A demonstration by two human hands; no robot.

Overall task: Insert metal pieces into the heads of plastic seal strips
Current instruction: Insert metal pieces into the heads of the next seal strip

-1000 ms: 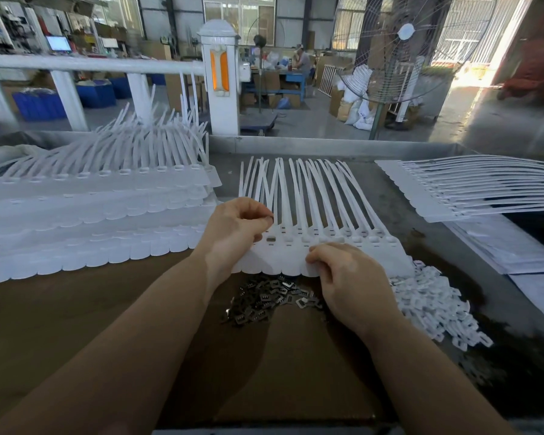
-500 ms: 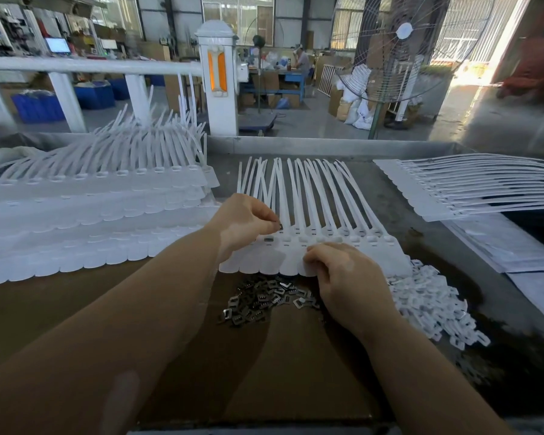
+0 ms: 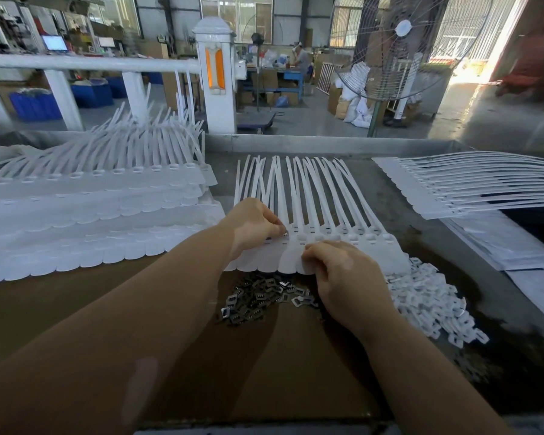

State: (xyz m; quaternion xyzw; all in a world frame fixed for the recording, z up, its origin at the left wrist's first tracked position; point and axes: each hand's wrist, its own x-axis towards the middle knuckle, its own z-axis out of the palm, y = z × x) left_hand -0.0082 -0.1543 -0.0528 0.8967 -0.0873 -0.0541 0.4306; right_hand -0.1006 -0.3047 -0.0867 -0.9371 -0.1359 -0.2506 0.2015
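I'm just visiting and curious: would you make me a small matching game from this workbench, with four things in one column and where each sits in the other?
Things:
1. pile of metal pieces
2. heap of small white plastic parts
3. tall stack of seal strips
4. standing fan

Places:
A. left side of the bench
B. on the floor beyond the bench
C. between the two forearms
D. right of the right hand

Pairs: 1-C, 2-D, 3-A, 4-B

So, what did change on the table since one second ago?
The left hand moved right along the strip heads, fingertips pinched at a slot; whether it holds a metal piece is unclear. The right hand still holds the strips' front edge. The metal pile stayed.
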